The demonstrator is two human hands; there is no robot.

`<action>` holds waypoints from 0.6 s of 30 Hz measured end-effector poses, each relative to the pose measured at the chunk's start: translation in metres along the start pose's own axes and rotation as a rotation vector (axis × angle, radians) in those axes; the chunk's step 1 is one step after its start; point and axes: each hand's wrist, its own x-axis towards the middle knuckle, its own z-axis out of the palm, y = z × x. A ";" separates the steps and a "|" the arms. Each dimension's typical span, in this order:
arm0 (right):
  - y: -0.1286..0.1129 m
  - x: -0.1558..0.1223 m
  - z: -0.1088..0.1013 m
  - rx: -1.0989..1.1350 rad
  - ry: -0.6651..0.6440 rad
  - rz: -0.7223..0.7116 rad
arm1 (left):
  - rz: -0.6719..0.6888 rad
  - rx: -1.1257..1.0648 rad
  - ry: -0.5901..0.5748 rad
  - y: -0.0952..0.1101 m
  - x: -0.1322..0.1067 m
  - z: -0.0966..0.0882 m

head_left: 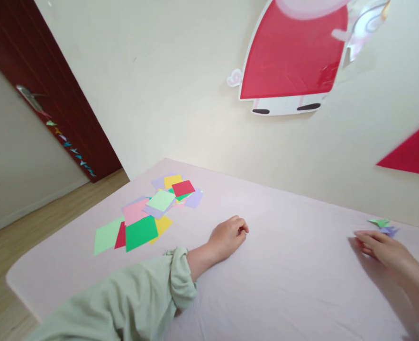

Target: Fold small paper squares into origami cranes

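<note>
My left hand (228, 237) rests on the table's pale cover with its fingers curled in loosely, and no object shows in it. Its sleeve is light green and rolled up. Farther right, my right hand (383, 248) is low over the cover, fingers bent and held together; I see nothing in them, though their undersides are partly hidden. Just beyond its knuckles lie a green folded paper piece (379, 222) and a purple folded paper piece (390, 231), the purple one partly covered by the hand.
Left of my left hand, several coloured paper sheets (141, 233) overlap on the table (284, 284). The wall (181, 94) behind carries a large red cartoon cutout (295, 52). A string of small folded papers (75, 151) hangs from the door handle (28, 94).
</note>
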 end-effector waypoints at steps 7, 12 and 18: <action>-0.102 -0.131 0.066 0.190 -0.690 -0.296 | 0.020 -0.005 0.002 -0.002 0.000 0.000; -0.143 -0.211 0.099 0.121 -0.905 -0.518 | 0.031 -0.029 0.010 -0.003 0.000 -0.001; -0.138 -0.225 0.110 0.027 -0.711 -0.719 | 0.005 -0.053 0.072 -0.004 -0.001 -0.004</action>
